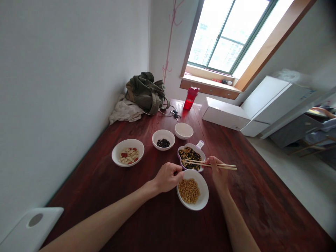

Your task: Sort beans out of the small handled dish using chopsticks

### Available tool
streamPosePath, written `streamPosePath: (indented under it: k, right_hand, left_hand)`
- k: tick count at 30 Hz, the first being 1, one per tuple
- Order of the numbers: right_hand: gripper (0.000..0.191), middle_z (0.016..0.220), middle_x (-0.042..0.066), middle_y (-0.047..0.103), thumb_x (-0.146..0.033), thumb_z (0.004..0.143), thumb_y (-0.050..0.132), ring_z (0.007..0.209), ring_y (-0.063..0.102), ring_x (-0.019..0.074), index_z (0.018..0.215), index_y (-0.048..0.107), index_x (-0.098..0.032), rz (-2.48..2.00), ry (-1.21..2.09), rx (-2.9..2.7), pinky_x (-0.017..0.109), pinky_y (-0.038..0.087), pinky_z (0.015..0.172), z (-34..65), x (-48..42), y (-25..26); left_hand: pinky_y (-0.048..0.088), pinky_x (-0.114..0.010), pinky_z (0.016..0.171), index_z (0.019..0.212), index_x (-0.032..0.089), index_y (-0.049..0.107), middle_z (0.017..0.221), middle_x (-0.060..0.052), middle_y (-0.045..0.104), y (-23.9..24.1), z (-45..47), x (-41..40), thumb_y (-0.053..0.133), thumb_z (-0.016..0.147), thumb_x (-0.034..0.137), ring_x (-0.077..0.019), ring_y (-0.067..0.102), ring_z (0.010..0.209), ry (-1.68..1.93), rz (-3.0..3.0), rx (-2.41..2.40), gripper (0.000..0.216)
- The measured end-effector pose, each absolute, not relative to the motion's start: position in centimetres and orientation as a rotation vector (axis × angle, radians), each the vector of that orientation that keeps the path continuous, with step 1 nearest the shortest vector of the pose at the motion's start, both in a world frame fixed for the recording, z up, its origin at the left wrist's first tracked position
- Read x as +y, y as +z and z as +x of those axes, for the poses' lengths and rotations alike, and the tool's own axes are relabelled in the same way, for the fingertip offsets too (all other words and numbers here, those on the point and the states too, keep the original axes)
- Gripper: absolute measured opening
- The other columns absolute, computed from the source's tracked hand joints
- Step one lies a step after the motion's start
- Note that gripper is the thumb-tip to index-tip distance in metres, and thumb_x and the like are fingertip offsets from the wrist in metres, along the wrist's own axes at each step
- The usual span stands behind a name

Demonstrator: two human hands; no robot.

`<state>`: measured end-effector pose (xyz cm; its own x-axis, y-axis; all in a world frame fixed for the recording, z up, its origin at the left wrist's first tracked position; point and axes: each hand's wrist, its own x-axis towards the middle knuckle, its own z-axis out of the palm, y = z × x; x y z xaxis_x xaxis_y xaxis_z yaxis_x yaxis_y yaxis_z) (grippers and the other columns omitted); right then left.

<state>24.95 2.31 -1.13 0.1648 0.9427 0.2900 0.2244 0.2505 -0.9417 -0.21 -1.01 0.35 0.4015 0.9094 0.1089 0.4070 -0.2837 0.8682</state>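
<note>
My right hand (217, 172) grips a pair of wooden chopsticks (210, 164), their tips reaching left over a purple-rimmed white dish (193, 146) heaped with mixed beans. My left hand (168, 177) is a loose fist just above the rim of a white bowl (202, 197) of pale yellow beans; nothing shows in it. Farther off stand a white bowl (163, 131) holding black beans, a white bowl (136, 142) of peanuts and red pieces, and a small white bowl (183, 131) with no contents visible. All rest on a dark reddish wooden table (252, 196).
A green bag (147, 93) and a pale cloth (125, 110) lie at the table's far end, near keys (175, 114) and a red bottle (191, 98). White boxes (225, 113) stand beyond the right edge. A white object (31, 224) sits at the near left. A person's arm (322, 112) shows far right.
</note>
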Motion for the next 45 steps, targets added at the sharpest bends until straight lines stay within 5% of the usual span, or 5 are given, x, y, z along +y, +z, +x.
streamPosePath:
  k: [13,23,30,45]
  right_hand:
    - [0.049,0.068,0.005,0.074,-0.06,0.096,0.062,0.065,0.07,0.0213,0.07,0.071,-0.02,-1.229,0.775,-1.281,0.033,0.056,0.069,24.9,2.4,-1.0]
    - [0.051,0.062,-0.001,0.056,-0.06,0.093,0.066,0.06,0.068,0.0196,0.062,0.058,-0.021,-0.962,1.084,-1.132,0.032,0.056,0.056,26.3,2.6,0.3]
    - [0.047,0.065,0.002,0.066,-0.06,0.092,0.068,0.054,0.067,0.0184,0.067,0.065,-0.02,-1.061,0.983,-1.108,0.03,0.055,0.052,25.4,2.8,-0.5]
    - [0.047,0.07,0.005,0.074,-0.058,0.096,0.064,0.066,0.071,0.0212,0.07,0.071,-0.02,-1.19,0.849,-1.31,0.033,0.057,0.068,24.8,2.4,-1.2]
  left_hand:
    - [0.019,-0.026,0.056,0.058,0.017,0.035,0.057,0.005,0.031,0.4,-0.2,-1.0,0.051,0.092,0.031,-0.0085,0.029,0.057,0.787,1.865,1.138,0.04]
    - [0.019,-0.026,0.056,0.058,0.017,0.035,0.058,0.005,0.03,0.2,-0.2,-0.9,0.051,0.092,0.031,-0.0084,0.029,0.057,0.794,1.87,1.135,0.04]
    - [0.019,-0.026,0.055,0.058,0.017,0.034,0.057,0.005,0.03,0.3,-0.2,-1.0,0.052,0.091,0.033,-0.0086,0.029,0.057,0.799,1.859,1.125,0.04]
    - [0.02,-0.026,0.056,0.058,0.017,0.035,0.057,0.005,0.031,0.1,-0.2,-0.9,0.051,0.091,0.03,-0.0082,0.029,0.056,0.807,1.868,1.124,0.039]
